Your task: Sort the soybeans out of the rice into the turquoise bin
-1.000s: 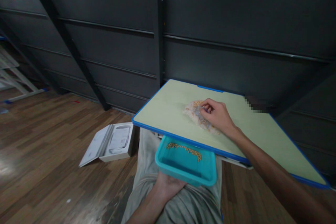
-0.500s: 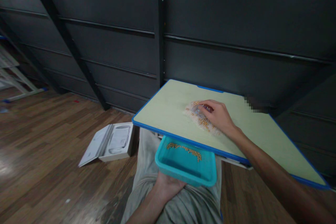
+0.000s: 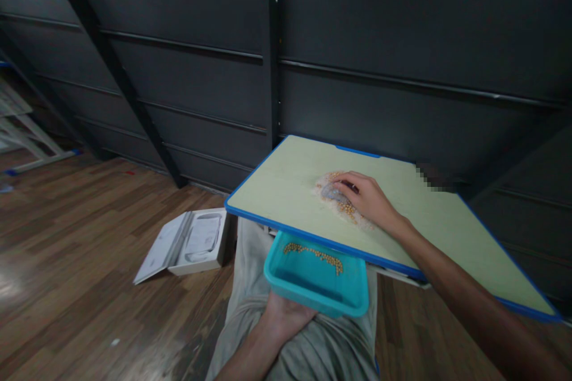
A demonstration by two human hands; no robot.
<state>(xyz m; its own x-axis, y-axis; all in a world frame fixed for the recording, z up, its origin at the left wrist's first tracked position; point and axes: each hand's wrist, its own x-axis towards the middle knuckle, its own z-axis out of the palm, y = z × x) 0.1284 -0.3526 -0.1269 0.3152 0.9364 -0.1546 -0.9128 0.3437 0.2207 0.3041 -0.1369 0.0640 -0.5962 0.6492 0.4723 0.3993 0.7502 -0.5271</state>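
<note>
Supports turquoise plastic tray from beneath with left hand; curls right hand at translucent piece amid golden beans; cannot make out either grip.

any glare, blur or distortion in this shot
In the head view, pale glare on the wooden floor at the left edge; in the head view, the pile by the right hand looks soft; also in the head view, a pixelated patch overlaps the board's far edge.
</note>
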